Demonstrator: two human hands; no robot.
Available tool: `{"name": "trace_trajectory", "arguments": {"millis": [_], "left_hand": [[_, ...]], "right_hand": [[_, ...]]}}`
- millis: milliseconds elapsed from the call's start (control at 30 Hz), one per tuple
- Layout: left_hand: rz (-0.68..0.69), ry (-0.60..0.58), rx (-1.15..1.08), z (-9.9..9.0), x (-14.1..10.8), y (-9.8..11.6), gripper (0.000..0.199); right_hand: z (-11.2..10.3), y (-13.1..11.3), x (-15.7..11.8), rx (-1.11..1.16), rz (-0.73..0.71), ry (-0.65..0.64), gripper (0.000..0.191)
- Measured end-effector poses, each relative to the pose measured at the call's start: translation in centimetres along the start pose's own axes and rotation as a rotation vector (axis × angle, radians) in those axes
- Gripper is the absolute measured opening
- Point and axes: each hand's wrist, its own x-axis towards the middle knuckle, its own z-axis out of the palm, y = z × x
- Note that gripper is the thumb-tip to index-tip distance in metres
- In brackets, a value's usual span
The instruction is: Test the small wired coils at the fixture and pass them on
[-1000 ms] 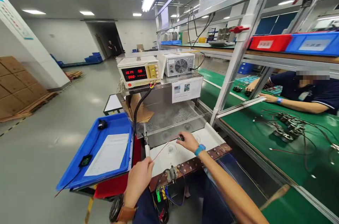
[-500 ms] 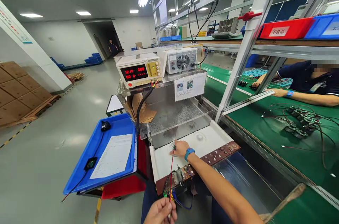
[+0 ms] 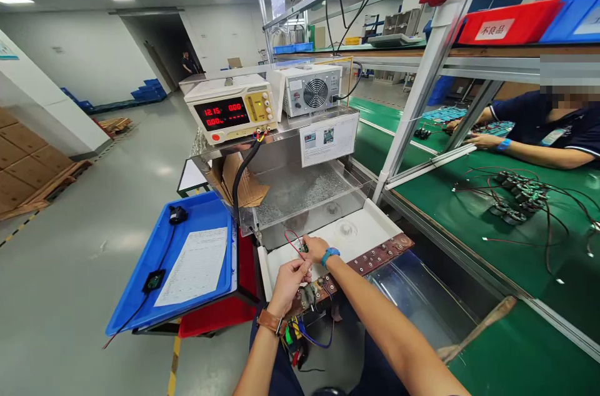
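Observation:
Over the near left part of the white tray (image 3: pixel 375 221), my right hand (image 3: pixel 315 250) is closed on a small circuit board (image 3: pixel 304 247), partly hidden by the fingers. A thin red wire (image 3: pixel 291 235) loops up from the board. Just left of it, my left hand (image 3: pixel 291 277) pinches the red wire, its fingertips close to the right hand. Below both hands, a brown strip with metal studs (image 3: pixel 382 253) runs along the tray's front edge, with clips and dark leads (image 3: pixel 308 297) at its left end.
A power supply (image 3: pixel 229 110) with red digits and a fan unit (image 3: pixel 313 93) stand on a metal stand behind. At left lies a blue tray (image 3: pixel 117 315) with a paper sheet (image 3: pixel 194 265). At right, wired motors (image 3: pixel 520 193) lie on a green bench near a seated person (image 3: pixel 525 127).
My left hand has moved up from below the tray to beside my right hand. The red wire, which hung straight down, now loops above the board. The camera view has shifted slightly.

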Motion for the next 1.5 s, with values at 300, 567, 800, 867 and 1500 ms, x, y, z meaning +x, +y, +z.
{"name": "trace_trajectory", "arguments": {"millis": [300,567,800,867,1500], "left_hand": [[0.117,0.008,0.193,1.2,1.6,-0.7,0.043],[0.117,0.042,0.395,1.6,2.2,-1.9,0.035],[0.085,0.023,0.471,1.9,2.5,-2.4,0.037],[0.082,0.029,0.484,2.0,2.5,-2.2,0.04],[0.064,-0.016,0.456,1.8,2.7,-2.3,0.043]], "right_hand": [[-0.6,0.4,0.1,-0.02,-0.05,-0.009,0.041],[-0.8,0.3,-0.2,-0.012,-0.047,0.002,0.043],[-0.7,0.4,0.0,-0.007,-0.053,0.003,0.044],[-0.7,0.4,0.0,0.0,-0.048,-0.001,0.045],[-0.3,0.5,0.2,0.012,-0.056,0.025,0.044]]}}
